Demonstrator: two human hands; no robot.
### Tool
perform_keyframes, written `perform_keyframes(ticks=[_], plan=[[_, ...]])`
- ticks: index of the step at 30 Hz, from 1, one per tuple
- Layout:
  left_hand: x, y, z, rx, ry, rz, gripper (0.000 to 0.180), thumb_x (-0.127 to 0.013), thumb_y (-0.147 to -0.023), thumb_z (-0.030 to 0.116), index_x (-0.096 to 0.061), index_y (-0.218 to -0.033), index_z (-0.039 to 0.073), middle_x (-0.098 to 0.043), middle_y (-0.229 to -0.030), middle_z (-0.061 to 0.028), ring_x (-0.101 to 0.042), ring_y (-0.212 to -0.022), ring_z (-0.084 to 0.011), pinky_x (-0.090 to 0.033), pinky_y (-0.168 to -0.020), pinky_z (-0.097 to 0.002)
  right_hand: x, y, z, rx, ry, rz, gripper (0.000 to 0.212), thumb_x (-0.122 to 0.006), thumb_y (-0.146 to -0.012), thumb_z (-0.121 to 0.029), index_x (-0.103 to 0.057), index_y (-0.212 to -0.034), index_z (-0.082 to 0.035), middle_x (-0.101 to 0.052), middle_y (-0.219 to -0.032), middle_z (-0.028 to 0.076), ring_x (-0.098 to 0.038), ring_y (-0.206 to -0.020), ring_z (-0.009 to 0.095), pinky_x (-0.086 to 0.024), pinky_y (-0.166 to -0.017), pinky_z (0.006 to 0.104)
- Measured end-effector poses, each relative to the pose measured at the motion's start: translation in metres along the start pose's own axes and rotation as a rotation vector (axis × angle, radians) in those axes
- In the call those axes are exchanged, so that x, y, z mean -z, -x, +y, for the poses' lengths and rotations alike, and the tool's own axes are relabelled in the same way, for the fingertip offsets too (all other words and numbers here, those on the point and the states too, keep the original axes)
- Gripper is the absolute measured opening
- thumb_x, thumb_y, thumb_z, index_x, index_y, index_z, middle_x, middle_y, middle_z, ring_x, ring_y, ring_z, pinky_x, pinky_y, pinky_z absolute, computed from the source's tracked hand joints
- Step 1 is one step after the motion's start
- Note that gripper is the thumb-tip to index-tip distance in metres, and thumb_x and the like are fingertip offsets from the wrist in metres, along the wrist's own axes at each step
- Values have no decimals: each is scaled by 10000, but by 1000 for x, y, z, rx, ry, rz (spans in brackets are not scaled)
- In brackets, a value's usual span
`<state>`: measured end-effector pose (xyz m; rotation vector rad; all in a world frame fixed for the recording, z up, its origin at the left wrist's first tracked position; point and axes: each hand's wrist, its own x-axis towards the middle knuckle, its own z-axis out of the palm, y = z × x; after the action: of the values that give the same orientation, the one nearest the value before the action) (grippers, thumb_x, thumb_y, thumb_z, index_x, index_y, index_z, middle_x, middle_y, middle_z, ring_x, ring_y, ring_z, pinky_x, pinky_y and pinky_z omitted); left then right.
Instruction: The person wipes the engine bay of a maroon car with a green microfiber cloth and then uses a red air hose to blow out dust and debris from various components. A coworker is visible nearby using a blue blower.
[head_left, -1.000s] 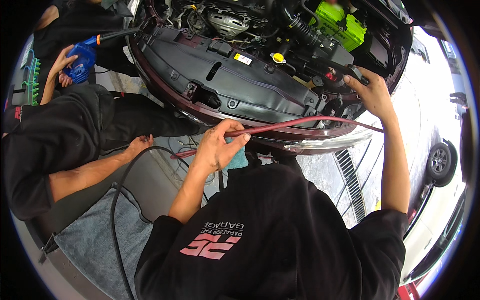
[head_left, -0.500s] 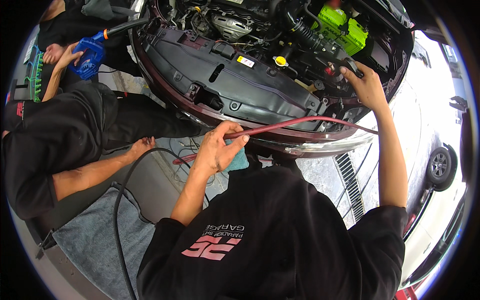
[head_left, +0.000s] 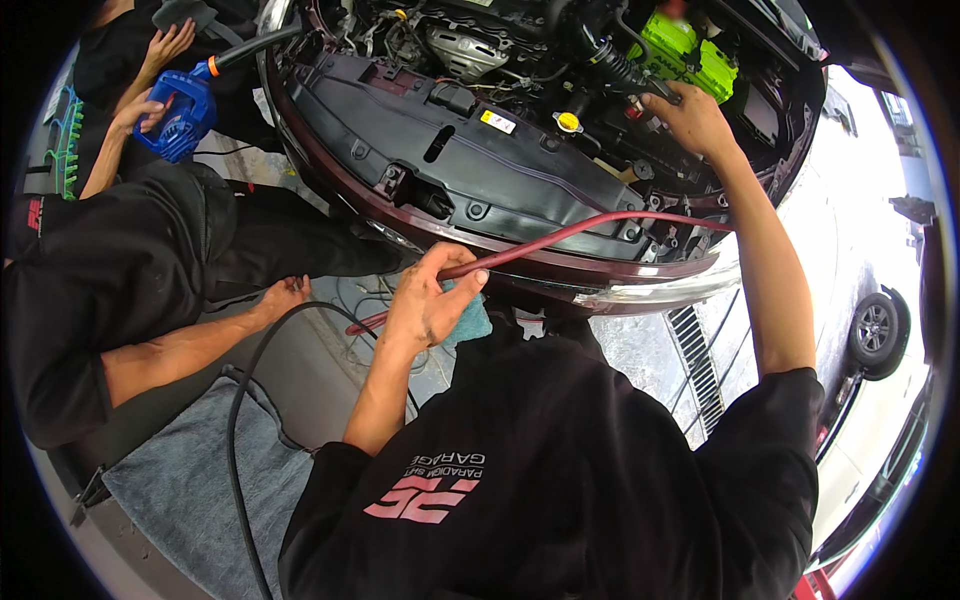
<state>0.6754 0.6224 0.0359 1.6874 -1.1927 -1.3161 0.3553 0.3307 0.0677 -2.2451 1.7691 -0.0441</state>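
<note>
Head view, left hand: my left hand (head_left: pixel 425 305) bends at the wrist, fingers pinching a thin dark-red rubber hose (head_left: pixel 590 232) with a teal cloth (head_left: pixel 468 322) under the palm.
Head view, right hand: my right hand (head_left: pixel 692 118) reaches straight into the engine bay beside the bright green plastic cover (head_left: pixel 690 50); I cannot tell its finger state.
Edges: the hose arcs along the maroon car front edge (head_left: pixel 560 272), with little room between.

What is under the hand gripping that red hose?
Beneath the left hand holding the thin dark-red hose a folded teal cloth shows. How far the cloth extends under the palm is hidden.
</note>
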Motion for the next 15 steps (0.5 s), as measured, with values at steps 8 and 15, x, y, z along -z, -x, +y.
perform_keyframes(ticks=[8,15], plan=[[13,3,1,49,-30,4,400,-766,-874,306,-635,-1082,-9,-716,-939,-84,-660,-904,-152,-507,-781,-295,-15,-22,-7,-47,53,18,702,-642,-884,-578,-638,-1264,12,-655,-1198,276,-613,-1162,416,-483,-995,454],[16,-1,-8,-50,-75,48,396,-739,-874,357,-641,-1053,19,-733,-876,-110,-639,-705,-176,-481,-635,-306,-20,-27,-9,-84,60,14,730,-642,-884,-576,-614,-1291,29,-641,-1235,277,-601,-1189,412,-472,-1021,449]])
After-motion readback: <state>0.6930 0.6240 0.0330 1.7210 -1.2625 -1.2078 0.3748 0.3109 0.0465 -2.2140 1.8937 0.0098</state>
